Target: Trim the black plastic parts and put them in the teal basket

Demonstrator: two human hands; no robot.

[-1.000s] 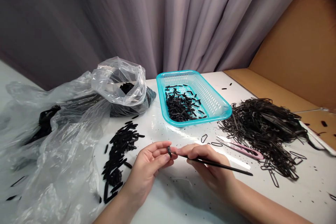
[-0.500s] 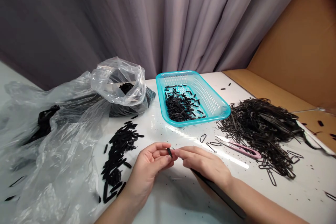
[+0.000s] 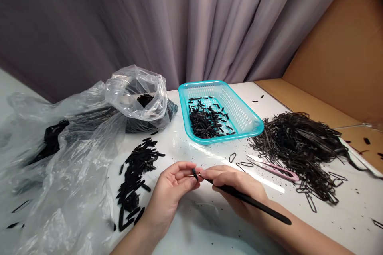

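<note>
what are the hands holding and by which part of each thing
The left hand pinches a small, narrow black piece, apparently by its lower end. The right hand grips a slim, tapering black tool near its narrow front end.

black tool (image 3: 254, 200), black piece (image 3: 194, 173), turquoise basket (image 3: 223, 140), grey curtain (image 3: 203, 24)

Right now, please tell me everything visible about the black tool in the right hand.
The black tool is long, slim and matte-looking, with a rounded rear end; its material is unclear. The right hand grips it toward its narrow front, which points at the small black piece in the left hand. It slants, rear toward lower right. I cannot tell whether its tip touches the piece.
</note>
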